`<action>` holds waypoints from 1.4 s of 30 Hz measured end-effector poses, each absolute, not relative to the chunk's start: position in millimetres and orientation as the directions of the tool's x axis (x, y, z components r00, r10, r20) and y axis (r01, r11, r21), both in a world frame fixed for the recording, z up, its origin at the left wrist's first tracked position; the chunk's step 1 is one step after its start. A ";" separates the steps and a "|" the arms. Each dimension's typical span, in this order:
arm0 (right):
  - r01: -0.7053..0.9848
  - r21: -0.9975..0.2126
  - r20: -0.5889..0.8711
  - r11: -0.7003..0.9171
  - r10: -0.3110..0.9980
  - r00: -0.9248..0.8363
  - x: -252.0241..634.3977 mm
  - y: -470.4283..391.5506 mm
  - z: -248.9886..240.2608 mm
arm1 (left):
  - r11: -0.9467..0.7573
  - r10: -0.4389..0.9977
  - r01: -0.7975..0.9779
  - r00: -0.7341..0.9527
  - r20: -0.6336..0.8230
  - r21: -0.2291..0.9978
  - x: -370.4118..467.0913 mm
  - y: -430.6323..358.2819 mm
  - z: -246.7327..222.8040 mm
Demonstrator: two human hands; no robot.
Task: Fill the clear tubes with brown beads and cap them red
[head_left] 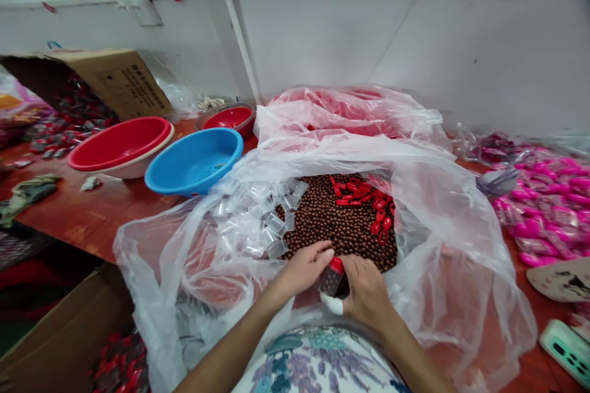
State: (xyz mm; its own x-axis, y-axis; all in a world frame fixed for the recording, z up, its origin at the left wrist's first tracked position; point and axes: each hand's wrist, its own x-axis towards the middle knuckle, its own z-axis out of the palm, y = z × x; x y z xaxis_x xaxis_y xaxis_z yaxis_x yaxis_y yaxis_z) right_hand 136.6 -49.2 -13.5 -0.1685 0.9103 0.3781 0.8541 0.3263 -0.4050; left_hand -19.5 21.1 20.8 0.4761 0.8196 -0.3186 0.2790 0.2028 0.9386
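Note:
A small clear plastic box with a red cap [330, 279] is between my two hands, with dark beads visible through its wall. My left hand [304, 269] is closed against the box's left side, its thumb at the red cap. My right hand [367, 290] grips it from the right; a white covering wraps its thumb. Just beyond lies a heap of brown beads [322, 215] in an open clear plastic bag [442, 239]. Empty clear boxes [258, 221] sit on the left of the beads, and red clip-shaped caps [380, 209] on the right.
A blue basin [196, 163] and red basin [120, 144] stand at left, near a tipped carton [110, 83] spilling red-capped boxes. Another bag with red pieces [350, 110] lies behind. At right are pink packets [553, 196] and a phone [566, 350]. A carton [69, 331] sits lower left.

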 end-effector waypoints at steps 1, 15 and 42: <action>0.856 -0.400 0.383 0.326 0.909 -0.166 137.0 -49.0 -13.7 | 0.169 0.811 0.257 0.513 -0.282 0.952 -15.5 13.2 18.6; 0.835 -0.429 0.391 0.344 0.904 -0.172 135.4 -49.3 -18.7 | 0.190 0.894 0.084 0.398 -0.208 0.978 2.5 -30.2 4.1; 0.915 -0.390 0.129 0.103 0.990 -0.056 197.5 73.6 -9.6 | -0.337 0.909 0.706 0.416 0.021 0.623 -40.6 60.6 -19.4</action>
State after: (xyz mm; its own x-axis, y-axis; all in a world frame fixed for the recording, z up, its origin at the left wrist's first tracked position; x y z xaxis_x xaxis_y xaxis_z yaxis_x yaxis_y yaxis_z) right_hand 197.5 73.6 -9.6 -0.0565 0.9901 0.1288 0.9152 0.1029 -0.3897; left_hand -40.6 60.6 -19.4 0.4157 0.9093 0.0214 0.7061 -0.3374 0.6225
